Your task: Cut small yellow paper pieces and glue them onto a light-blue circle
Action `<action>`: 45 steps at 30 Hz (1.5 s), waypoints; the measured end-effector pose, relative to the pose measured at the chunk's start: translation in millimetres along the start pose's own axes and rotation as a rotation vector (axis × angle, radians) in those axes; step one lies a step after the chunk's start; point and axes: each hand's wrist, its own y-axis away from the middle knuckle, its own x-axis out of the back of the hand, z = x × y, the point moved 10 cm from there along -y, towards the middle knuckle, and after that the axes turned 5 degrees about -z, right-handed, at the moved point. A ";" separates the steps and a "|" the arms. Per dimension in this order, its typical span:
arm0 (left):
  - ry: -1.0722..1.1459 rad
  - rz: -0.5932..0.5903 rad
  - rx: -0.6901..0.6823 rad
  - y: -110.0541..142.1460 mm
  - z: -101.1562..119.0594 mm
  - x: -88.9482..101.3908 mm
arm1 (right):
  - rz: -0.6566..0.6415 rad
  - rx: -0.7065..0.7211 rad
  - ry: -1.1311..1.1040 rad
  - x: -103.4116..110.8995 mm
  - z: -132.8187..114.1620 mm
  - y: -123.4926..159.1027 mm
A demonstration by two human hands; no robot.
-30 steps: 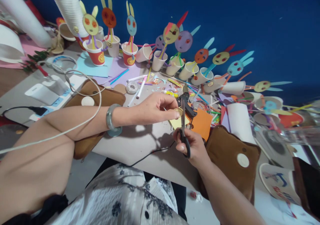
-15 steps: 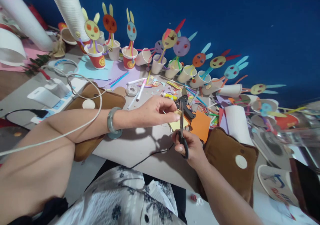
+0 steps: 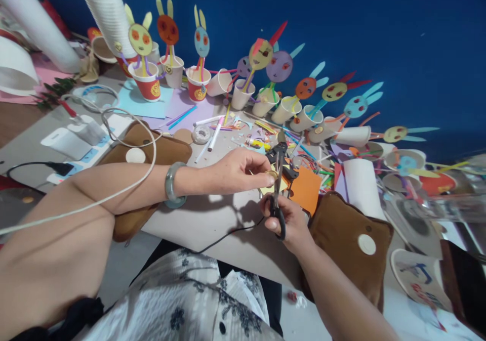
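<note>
- The left hand (image 3: 243, 171) reaches in from the left, thumb and forefinger pinched together on a small yellow piece (image 3: 272, 173).
- The right hand (image 3: 290, 222) comes from the near right and is closed around the black handles of the scissors (image 3: 280, 171), with the thumb on the near side.
- The scissors point to the far side, their blades right beside the small yellow piece; whether they touch it is too small to tell.
- Both hands are above the near middle of the grey table (image 3: 220, 214), the left one a little farther from the body.
- A greenish bangle (image 3: 174, 185) circles the left wrist.
- Just beyond the scissors lies a black glue gun (image 3: 289, 170), with orange paper (image 3: 307, 189) to its right.
- A brown pouch (image 3: 341, 229) with a white disc lies right of the right hand; another brown pouch (image 3: 170, 151) lies partly under the left forearm.
- Coloured scraps (image 3: 243, 124) cover the middle of the table, with a tape roll (image 3: 201, 134) and a pink marker (image 3: 216, 131) to their left.
- Along the far side, paper cups (image 3: 243, 98) hold rabbit-eared paper figures (image 3: 279, 67) before a blue wall (image 3: 360, 22).
</note>
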 end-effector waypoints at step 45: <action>-0.063 0.001 -0.043 0.5 -1.1 2.9 | 0.018 0.033 -0.025 5.6 -8.2 2.1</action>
